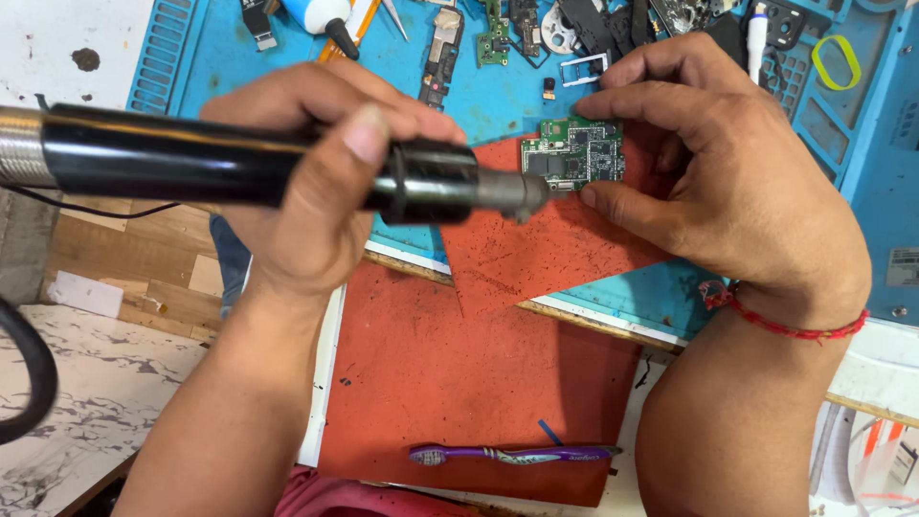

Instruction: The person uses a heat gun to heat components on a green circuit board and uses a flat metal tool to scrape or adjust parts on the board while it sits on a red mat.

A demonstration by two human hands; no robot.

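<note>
Circuit board [573, 153], small, green: pinched at its edges by right hand [713, 168], steadied on red mat [536, 254] over bench [613, 311]. Hot-air wand [258, 168], black: gripped closed in left hand [306, 182], nozzle aimed beside board. Purple toothbrush [512, 455] near, below.

A single head-worn camera is looking steeply down from just above the person's forearms, sitting close to the work. It is facing forward toward twelve o'clock, taking in the blue worktop [498, 96] across the top and the red mat [459, 383] at six o'clock. Both arms are entering from the bottom edge.
</note>
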